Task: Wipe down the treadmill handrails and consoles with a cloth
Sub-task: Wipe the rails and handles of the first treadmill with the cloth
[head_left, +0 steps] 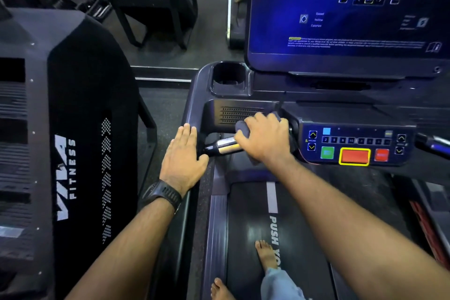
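My right hand (264, 140) grips a dark grey cloth (242, 127) wrapped over the inner handlebar, whose silver sensor section (225, 147) sticks out to the left of my fingers. My left hand (181, 157) lies flat with straight fingers on the treadmill's left side handrail (192, 95). The button console (355, 145) with green, red and yellow-framed keys sits just right of my right hand. Above it stands the big blue touchscreen (345, 7).
A cup holder (229, 75) is set into the console's left corner. A neighbouring machine's black housing marked VIVA FITNESS (65, 173) fills the left side. My bare feet (266, 253) stand on the treadmill belt (246, 226). A pen-like object (435, 145) lies at the right edge.
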